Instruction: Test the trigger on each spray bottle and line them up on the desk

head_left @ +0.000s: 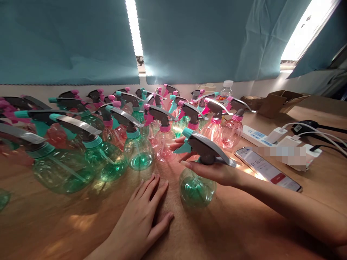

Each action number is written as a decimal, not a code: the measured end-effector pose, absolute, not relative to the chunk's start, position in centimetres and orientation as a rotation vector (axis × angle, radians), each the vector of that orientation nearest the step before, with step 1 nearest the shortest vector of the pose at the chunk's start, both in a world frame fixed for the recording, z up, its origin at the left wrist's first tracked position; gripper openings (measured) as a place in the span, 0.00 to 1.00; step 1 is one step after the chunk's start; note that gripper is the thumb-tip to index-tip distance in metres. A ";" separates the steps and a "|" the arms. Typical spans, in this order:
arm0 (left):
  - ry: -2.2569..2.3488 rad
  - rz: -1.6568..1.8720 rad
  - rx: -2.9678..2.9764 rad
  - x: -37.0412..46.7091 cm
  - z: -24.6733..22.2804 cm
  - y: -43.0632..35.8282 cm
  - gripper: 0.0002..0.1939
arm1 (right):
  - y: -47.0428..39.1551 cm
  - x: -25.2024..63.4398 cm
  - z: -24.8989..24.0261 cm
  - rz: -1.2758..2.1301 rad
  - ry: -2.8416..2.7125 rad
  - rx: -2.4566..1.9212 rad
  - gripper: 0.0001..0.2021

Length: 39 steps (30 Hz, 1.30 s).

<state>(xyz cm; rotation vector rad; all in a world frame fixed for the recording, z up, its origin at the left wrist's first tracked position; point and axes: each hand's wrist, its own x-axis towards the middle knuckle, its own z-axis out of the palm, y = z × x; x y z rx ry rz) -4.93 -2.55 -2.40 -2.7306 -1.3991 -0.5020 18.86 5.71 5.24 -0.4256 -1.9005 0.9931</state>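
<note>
My right hand (211, 169) is round the neck of a green spray bottle (197, 189), under its grey head, with the fingers by the teal trigger. The bottle is upright, at or just above the wooden table (217, 231). My left hand (146, 213) lies flat on the table to the left of that bottle, fingers apart and holding nothing. Just beyond my left hand stands another green spray bottle (139, 151) with a teal collar.
Rows of green and pink spray bottles (164, 144) fill the back and left. At right are a phone (267, 169), a power strip (256, 135) with chargers and cables, and an open cardboard box (279, 103). A teal curtain (195, 39) hangs behind.
</note>
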 end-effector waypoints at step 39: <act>-1.403 -0.438 -2.746 -4.4 -1.2 -2.7 0.28 | 5.1 18.8 6.3 1.026 -1.896 -0.518 0.21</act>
